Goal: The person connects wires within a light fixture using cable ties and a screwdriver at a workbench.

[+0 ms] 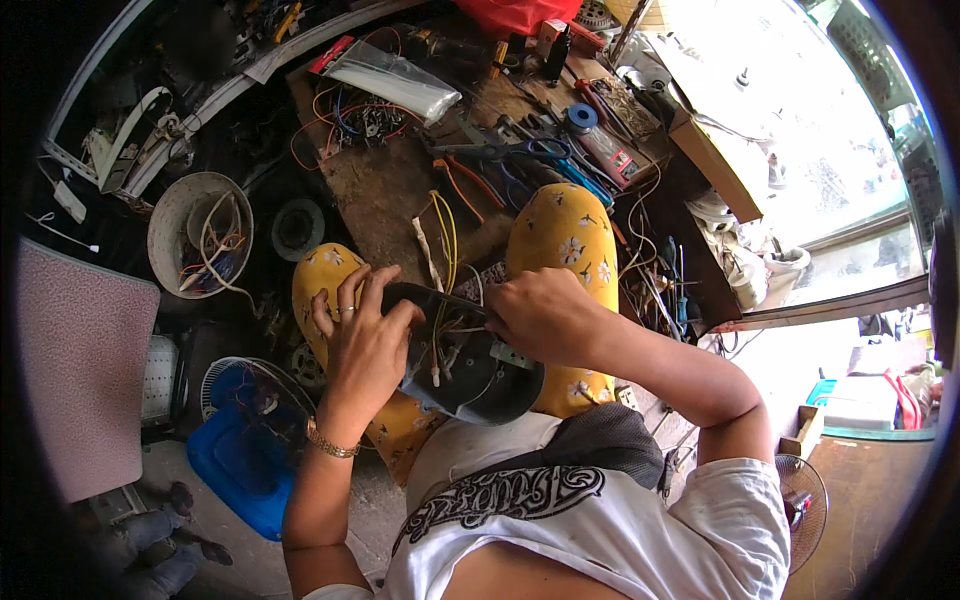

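The brown wooden work surface (385, 200) extends ahead of the seated person, whose knees, in yellow floral trousers (565, 235), stand at its near edge. A pink padded panel (85, 370) occupies the far left. A blue plastic tub (225, 465) sits on the floor at left; beyond it, a pale round bucket (160, 235) contains tangled wires. The dark bowl-shaped housing (490, 390) is located over the lap, between the thighs, its open side facing up. The left hand (368, 325) is partly open at the housing's left rim, fingers spread and bent, thumb near the edge. The right hand (540, 310) is positioned at the upper right rim with fingers curled inward; whether it has hold of anything cannot be told. A clear plastic packet (395, 82) lies on the work surface, with blue-handled scissors (547, 148) to its right. Yellow wires (453, 240) rise beyond the housing. A blue-rimmed roll (581, 117) lies near the scissors. The smallest item is a ring (347, 309) on the left hand.
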Demonstrator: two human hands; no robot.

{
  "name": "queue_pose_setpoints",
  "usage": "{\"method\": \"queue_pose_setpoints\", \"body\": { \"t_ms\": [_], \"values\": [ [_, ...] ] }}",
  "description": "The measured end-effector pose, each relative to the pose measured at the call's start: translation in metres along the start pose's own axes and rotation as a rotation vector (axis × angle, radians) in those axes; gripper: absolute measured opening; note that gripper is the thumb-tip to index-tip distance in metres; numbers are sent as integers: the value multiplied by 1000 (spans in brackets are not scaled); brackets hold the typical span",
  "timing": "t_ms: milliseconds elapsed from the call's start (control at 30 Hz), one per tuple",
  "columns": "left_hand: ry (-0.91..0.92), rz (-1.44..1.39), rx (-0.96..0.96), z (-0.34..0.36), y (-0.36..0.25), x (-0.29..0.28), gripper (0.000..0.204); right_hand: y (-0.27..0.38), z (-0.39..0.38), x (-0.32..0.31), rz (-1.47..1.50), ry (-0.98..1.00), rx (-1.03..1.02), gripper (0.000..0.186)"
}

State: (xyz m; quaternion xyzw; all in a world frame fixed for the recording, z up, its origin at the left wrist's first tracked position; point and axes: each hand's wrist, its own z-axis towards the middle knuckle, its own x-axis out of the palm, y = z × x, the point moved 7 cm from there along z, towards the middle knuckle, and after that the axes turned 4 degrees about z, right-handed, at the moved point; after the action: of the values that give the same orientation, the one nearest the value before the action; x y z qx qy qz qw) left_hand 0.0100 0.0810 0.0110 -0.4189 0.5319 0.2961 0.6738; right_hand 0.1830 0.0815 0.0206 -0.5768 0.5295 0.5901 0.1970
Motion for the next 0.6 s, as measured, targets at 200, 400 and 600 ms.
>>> {"method": "queue_pose_setpoints", "body": {
  "t_ms": [200, 400, 600],
  "values": [
    [127, 106, 42, 3, -12, 9, 9, 10, 6, 2, -60, 9, -83, 21],
    [99, 97, 67, 15, -2, 17, 16, 22, 6, 9, -113, -63, -134, 13],
    [198, 48, 156, 28, -6, 20, 10, 26, 6, 9, -150, -35, -122, 18]
  ]
}}
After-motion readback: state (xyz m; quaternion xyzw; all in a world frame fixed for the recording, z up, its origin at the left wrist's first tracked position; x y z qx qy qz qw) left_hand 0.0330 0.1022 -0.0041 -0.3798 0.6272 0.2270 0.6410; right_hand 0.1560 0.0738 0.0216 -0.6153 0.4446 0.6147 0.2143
